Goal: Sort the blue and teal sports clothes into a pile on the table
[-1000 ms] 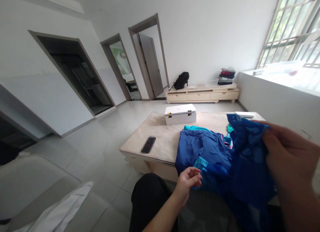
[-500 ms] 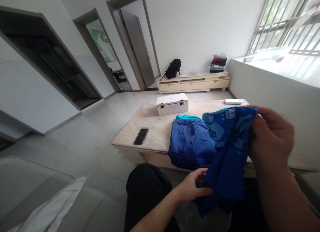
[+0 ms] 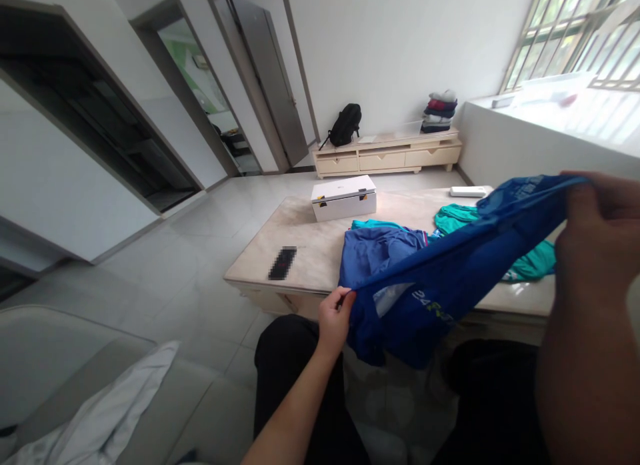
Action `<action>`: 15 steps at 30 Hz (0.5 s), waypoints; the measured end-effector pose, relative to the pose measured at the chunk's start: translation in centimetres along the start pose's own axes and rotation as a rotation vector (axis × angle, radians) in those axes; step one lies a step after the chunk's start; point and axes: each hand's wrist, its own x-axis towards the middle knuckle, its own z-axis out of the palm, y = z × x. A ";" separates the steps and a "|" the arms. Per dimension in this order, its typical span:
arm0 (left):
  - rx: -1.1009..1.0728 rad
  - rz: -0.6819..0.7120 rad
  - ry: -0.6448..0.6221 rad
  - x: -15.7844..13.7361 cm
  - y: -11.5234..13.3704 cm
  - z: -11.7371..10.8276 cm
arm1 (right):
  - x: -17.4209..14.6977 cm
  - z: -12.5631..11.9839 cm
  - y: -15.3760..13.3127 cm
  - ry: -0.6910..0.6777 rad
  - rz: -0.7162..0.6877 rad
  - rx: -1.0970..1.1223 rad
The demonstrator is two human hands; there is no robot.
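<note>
A blue printed sports shirt point(image 3: 425, 285) is stretched slantwise between my two hands, above my knees and the near edge of the low table. My left hand point(image 3: 336, 318) pinches its lower left end. At the upper right, my right hand point(image 3: 600, 218) is closed around the other end, and its fingertips are partly hidden. Behind the shirt lies a folded blue garment point(image 3: 375, 251), with turquoise cloth point(image 3: 373, 223) showing at its back edge. Green clothing point(image 3: 455, 217) lies on the table further right, partly covered by the shirt.
The low table point(image 3: 270, 231) bears a white box point(image 3: 345, 198), a blurred-out dark object point(image 3: 283, 263) and a white slim case point(image 3: 467, 191). By the wall, a cabinet point(image 3: 383, 160) holds a black backpack point(image 3: 346, 125) and stacked clothes point(image 3: 439, 113). White cloth point(image 3: 120, 398) lies on the seat at left.
My hands have moved apart, the left one leftward and the right one up and rightward. The shirt, bunched before, is now pulled out long, and the green clothing behind it shows.
</note>
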 end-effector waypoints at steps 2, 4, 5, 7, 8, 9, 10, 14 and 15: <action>0.014 -0.016 0.045 0.5 0.7 -0.6 | 0.0 -0.4 0.3 -0.058 0.015 -0.047; 0.004 -0.026 0.054 0.7 1.8 -0.9 | -0.4 -0.6 0.0 -0.148 0.031 -0.098; -0.015 -0.026 0.050 0.8 2.6 -1.0 | -0.6 -0.6 -0.3 -0.201 0.044 -0.109; -0.089 -0.027 0.035 1.0 4.3 -1.0 | -1.3 -0.4 -1.2 -0.289 0.076 -0.087; -0.135 -0.031 0.021 1.1 5.2 -1.0 | -1.6 -0.2 -1.8 -0.332 0.092 -0.059; -0.177 -0.034 0.004 1.2 6.1 -1.1 | -2.0 0.0 -2.3 -0.372 0.104 -0.031; -0.208 -0.036 -0.017 1.4 7.0 -1.1 | -2.4 0.3 -2.8 -0.425 0.109 -0.007; -0.301 -0.079 -0.124 2.0 9.7 -1.7 | -4.0 1.3 -4.0 -0.697 -0.002 0.105; -0.351 -0.111 -0.133 2.2 10.1 -1.9 | -4.4 1.4 -4.0 -0.779 -0.050 0.143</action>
